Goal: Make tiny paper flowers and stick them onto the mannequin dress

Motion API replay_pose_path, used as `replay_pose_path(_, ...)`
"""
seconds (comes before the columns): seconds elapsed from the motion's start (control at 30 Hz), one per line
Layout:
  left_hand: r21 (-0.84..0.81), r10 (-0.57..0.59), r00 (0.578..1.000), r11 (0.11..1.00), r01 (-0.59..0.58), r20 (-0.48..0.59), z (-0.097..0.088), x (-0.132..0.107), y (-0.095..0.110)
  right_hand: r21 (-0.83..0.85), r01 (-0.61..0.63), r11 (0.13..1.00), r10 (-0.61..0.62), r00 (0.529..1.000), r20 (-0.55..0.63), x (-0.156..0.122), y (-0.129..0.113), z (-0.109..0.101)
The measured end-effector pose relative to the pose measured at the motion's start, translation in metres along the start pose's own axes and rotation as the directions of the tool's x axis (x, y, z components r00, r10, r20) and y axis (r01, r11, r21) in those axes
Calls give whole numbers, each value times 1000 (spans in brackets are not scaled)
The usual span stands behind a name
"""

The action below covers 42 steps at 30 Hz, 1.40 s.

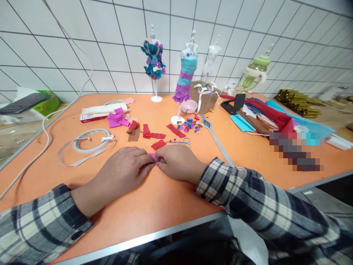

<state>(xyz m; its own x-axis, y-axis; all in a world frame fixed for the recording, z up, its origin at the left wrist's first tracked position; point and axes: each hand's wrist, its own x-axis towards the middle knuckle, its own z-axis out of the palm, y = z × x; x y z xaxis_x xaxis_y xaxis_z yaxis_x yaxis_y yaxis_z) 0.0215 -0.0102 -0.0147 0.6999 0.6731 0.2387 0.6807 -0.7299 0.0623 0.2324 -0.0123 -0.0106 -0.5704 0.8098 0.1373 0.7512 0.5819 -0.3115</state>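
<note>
At the near side of the orange tabletop [132, 221], the left hand [128, 163] and right hand [179, 162] meet, both pinching a small, bright-pink scrap of crepe-like paper [152, 156] between thumb and fingers. Only a sliver shows; the close, two-sided grip probably keeps so flimsy a piece steady and lets it be worked finely. Both wrists rest low, seemingly for support.

Just beyond, short red paper strips [176, 130] and slim metal scissors [179, 142] lie within easy reach, likely for that reason. A white ring-shaped tape roll [92, 140] sits to the left, a loose end trailing. Farther off are a crumpled magenta paper piece [118, 118] and a loose heap of small multicoloured paper bits [189, 126], apparently grouped to stay together.

Behind these, a turquoise-and-purple wrapped dress form [186, 73] and a teal ruffled dress form [154, 60] stand upright on white bases, perhaps set back to free working room.
</note>
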Motion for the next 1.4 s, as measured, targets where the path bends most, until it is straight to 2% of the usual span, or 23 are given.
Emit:
replay_pose_path(0.23, 17, 19, 1000, 1000, -19, -8, -1, 1, 1, -29, 9, 1000, -8, 1000, 28, 1, 1, -1)
replay_pose_path(0.6, 23, -13, 1000, 1000, 13, 12, 0, 1, 0, 39, -3, 999, 3, 1000, 1, 1, 2, 2)
replay_pose_path(0.9, 24, -27, 999, 999, 27, 21, -1, 0, 0, 10, -7, 1000, 7, 1000, 19, 2, 1, 0)
replay_pose_path(1.4, 63, 24, 1000, 998, -24, -1, -2, 0, -1, 28, -14, 999, 14, 1000, 9, 0, 1, 1)
